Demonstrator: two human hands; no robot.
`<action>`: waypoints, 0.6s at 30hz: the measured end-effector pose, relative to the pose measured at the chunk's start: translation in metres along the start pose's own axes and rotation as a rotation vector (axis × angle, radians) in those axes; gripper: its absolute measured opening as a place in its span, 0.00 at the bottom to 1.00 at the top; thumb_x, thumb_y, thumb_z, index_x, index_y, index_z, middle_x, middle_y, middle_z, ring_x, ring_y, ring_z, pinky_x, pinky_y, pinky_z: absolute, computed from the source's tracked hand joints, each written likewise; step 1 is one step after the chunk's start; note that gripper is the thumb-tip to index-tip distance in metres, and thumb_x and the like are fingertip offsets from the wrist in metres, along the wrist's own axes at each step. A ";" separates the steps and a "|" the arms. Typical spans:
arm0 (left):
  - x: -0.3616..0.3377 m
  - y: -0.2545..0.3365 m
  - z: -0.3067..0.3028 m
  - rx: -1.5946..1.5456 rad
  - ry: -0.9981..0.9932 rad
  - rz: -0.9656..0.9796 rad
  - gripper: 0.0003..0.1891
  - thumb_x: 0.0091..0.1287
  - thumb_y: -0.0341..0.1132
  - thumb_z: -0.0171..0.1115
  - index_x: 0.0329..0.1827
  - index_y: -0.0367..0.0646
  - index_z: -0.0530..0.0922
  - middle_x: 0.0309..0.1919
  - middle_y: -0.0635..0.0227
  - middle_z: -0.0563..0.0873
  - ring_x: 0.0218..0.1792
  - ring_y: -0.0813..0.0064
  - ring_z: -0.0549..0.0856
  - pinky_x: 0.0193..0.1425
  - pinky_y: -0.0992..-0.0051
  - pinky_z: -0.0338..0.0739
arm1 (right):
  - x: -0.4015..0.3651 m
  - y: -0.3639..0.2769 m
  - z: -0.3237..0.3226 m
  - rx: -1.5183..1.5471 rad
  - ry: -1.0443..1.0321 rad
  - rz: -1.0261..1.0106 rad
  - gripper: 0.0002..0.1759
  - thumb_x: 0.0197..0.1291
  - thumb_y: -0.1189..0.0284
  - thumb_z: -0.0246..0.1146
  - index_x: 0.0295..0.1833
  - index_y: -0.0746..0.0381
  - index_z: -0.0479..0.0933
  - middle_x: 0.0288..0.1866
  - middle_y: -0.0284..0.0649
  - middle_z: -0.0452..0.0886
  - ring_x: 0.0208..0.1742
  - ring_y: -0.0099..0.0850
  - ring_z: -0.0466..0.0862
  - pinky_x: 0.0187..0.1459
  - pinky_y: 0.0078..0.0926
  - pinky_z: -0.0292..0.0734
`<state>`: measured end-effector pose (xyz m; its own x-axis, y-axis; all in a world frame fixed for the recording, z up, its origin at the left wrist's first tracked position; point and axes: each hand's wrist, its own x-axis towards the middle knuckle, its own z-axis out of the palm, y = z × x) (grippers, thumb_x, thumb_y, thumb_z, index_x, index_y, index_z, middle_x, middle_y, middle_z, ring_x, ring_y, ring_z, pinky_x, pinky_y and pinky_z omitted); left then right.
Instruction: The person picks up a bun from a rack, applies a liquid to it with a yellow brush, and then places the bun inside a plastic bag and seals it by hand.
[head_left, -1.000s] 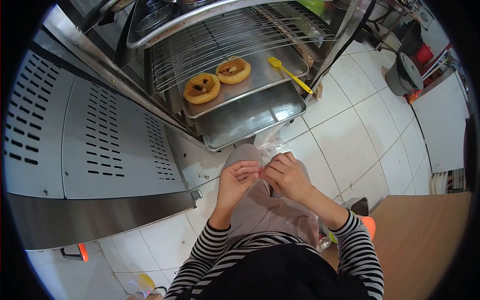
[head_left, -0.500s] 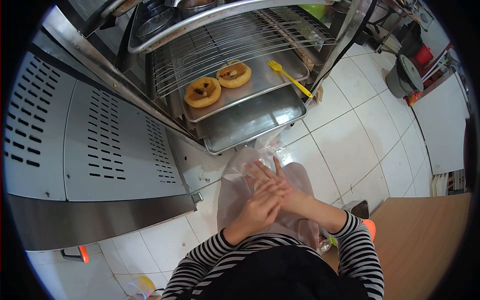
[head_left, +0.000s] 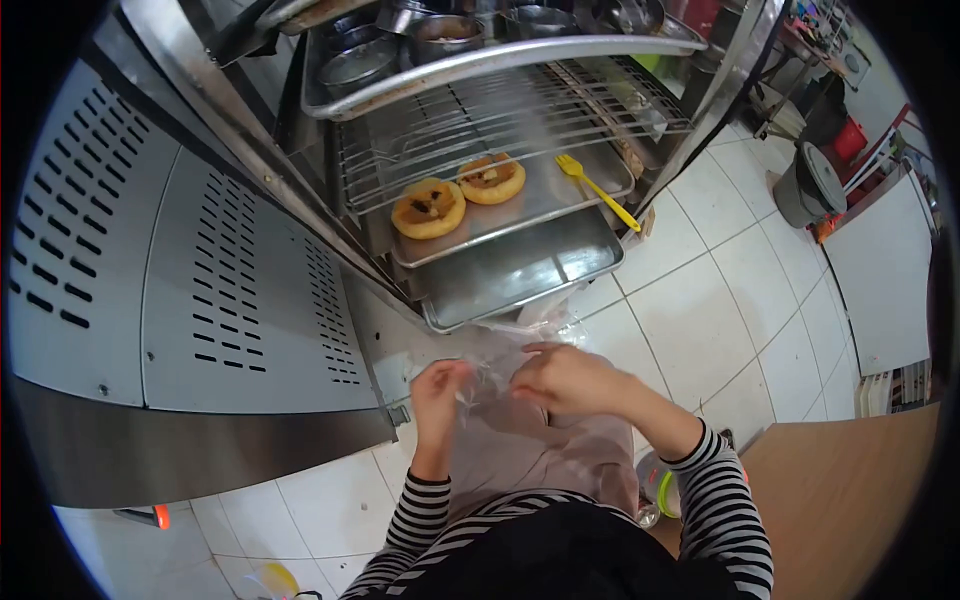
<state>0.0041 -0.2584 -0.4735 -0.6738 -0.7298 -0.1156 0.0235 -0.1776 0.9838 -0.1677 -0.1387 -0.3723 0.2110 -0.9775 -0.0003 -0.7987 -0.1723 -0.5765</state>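
Observation:
Low in front of my body, my left hand (head_left: 438,400) has its fingers bent together at one side of some thin clear plastic film (head_left: 485,382). My right hand (head_left: 565,380) is closed at the film's other side, its fingers curled downward and partly hidden. What the film belongs to cannot be made out. Beyond my hands, a metal baking tray (head_left: 545,210) on a rack holds a round filled pastry (head_left: 428,208), a second round pastry (head_left: 490,182) and a yellow fork-shaped utensil (head_left: 598,190).
Below that tray another metal tray (head_left: 520,275) juts out. A wire shelf (head_left: 500,120) and an upper tray (head_left: 500,62) with several metal pans stand above. A grey vented metal cabinet (head_left: 230,280) is at the left, a wooden surface (head_left: 830,490) at the lower right, a lidded bin (head_left: 810,185) farther off.
My hands were clasped over each other; now they have separated to left and right, with clear film showing between them. The view has shifted, so the rack sits lower and farther right.

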 end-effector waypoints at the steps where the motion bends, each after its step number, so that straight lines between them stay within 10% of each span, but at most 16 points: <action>1: 0.003 0.001 -0.007 -0.118 0.188 0.042 0.05 0.59 0.27 0.60 0.36 0.36 0.76 0.33 0.67 0.82 0.36 0.80 0.79 0.45 0.82 0.71 | 0.004 0.006 -0.013 0.037 0.203 -0.028 0.10 0.53 0.69 0.58 0.34 0.64 0.78 0.25 0.41 0.78 0.34 0.35 0.81 0.40 0.32 0.73; 5: 0.001 0.000 -0.039 -0.187 0.380 0.180 0.05 0.60 0.27 0.58 0.36 0.35 0.75 0.33 0.67 0.81 0.36 0.81 0.79 0.44 0.84 0.70 | 0.054 0.064 -0.080 0.220 0.798 0.165 0.31 0.40 0.62 0.70 0.51 0.62 0.71 0.46 0.43 0.77 0.49 0.35 0.77 0.48 0.29 0.70; 10: -0.007 0.009 -0.043 -0.161 0.416 0.215 0.04 0.59 0.27 0.60 0.34 0.35 0.76 0.31 0.69 0.81 0.32 0.85 0.77 0.39 0.86 0.69 | 0.111 0.158 -0.087 -0.068 0.572 0.523 0.64 0.22 0.50 0.75 0.68 0.55 0.48 0.59 0.47 0.67 0.60 0.50 0.64 0.58 0.37 0.61; 18: -0.021 0.003 -0.060 -0.154 0.433 0.216 0.04 0.59 0.27 0.60 0.34 0.35 0.77 0.31 0.67 0.82 0.34 0.82 0.79 0.43 0.84 0.71 | 0.135 0.201 -0.077 0.105 0.546 0.512 0.68 0.21 0.49 0.75 0.69 0.56 0.44 0.64 0.47 0.60 0.62 0.45 0.64 0.60 0.38 0.59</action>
<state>0.0626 -0.2832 -0.4763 -0.2746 -0.9615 0.0098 0.2588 -0.0641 0.9638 -0.3432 -0.3146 -0.4250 -0.5030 -0.8585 0.1001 -0.6581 0.3054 -0.6882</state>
